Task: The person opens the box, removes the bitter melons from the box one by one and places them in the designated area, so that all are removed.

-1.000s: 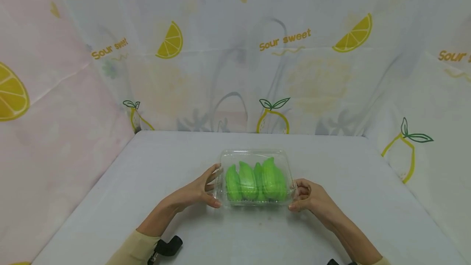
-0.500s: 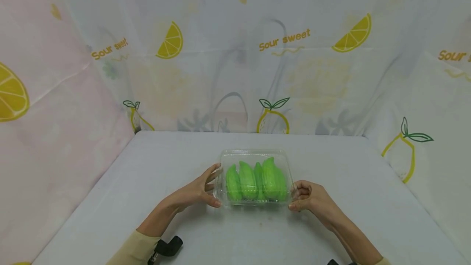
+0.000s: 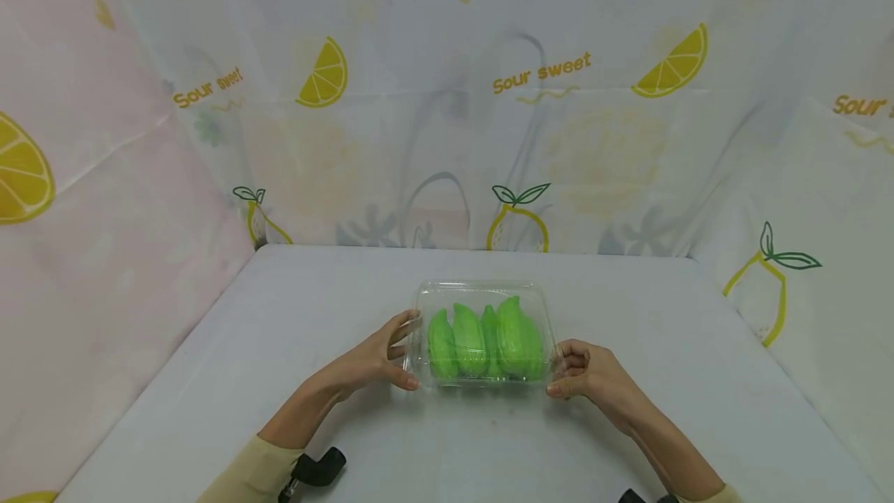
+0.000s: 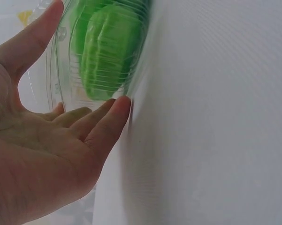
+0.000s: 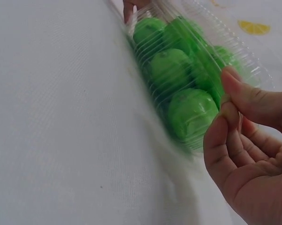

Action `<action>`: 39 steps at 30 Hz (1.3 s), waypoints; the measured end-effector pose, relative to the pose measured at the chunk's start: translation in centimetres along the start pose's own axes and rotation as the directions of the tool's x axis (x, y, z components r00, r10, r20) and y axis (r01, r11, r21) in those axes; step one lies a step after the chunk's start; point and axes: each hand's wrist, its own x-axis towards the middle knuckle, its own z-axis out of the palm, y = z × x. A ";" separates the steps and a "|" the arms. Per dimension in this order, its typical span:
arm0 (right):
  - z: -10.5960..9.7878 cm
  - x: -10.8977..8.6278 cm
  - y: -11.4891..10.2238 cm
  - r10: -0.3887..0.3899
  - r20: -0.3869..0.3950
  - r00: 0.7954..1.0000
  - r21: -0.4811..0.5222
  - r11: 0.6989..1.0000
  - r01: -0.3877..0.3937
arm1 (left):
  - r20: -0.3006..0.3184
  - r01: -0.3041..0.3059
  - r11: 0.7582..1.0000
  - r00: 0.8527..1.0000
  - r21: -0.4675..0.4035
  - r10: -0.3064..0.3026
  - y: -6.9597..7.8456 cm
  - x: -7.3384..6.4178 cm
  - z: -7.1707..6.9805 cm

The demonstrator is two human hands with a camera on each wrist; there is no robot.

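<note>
A clear plastic clamshell box (image 3: 482, 286) sits on the white table, with several green, ridged, elongated fruit-like pieces (image 3: 513, 340) showing through it. At its left end is my left hand (image 3: 373, 355), thumb at the near corner and fingers spread along the side. The left wrist view has those fingers (image 4: 110, 119) fairly straight, their tips at the box's lower edge. My right hand (image 3: 597, 379) is at the near right corner. In the right wrist view its thumb (image 5: 258, 101) and curled index finger pinch the rim; the remaining fingers are folded beneath.
The white-covered table (image 3: 314, 278) spreads around the box on all sides. Behind and beside it hang cloth walls (image 3: 391, 146) printed with lemons. A black wrist mount (image 3: 321, 468) sticks out beside the left sleeve (image 3: 254, 472).
</note>
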 end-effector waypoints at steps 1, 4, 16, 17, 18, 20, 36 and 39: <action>0.0 0.0 0.1 -0.001 0.002 1.000 0.004 1.000 0.001 | 0.001 0.000 1.000 1.000 0.000 0.000 0.0 0.0 0.0; -0.1 0.1 0.2 0.003 0.007 1.000 0.022 1.000 -0.003 | 0.003 0.006 1.000 1.000 0.001 -0.006 0.2 -0.1 0.0; -0.2 0.0 0.5 -0.015 0.061 0.998 0.084 0.996 0.010 | -0.011 0.015 1.000 1.000 0.005 -0.015 0.1 -0.1 0.0; -0.2 0.0 0.5 -0.016 0.066 0.998 0.091 0.996 0.010 | -0.017 0.016 1.000 1.000 0.008 -0.015 0.2 -0.1 0.1; -0.2 0.0 0.5 -0.018 0.070 0.997 0.094 0.995 0.011 | -0.022 0.016 1.000 1.000 0.011 -0.016 0.2 -0.1 0.1; -0.2 0.0 0.5 -0.021 0.079 0.997 0.101 0.995 0.013 | -0.035 0.015 1.000 0.999 0.015 -0.015 0.3 -0.2 0.2; -0.5 -0.2 0.2 -0.035 0.119 0.992 0.099 0.995 0.023 | -0.054 -0.027 0.998 0.998 0.051 0.029 0.8 -0.7 0.3; -0.5 -0.2 0.1 -0.032 0.116 0.993 0.099 0.995 0.020 | -0.054 -0.023 0.998 0.998 0.056 0.026 0.9 -0.7 0.2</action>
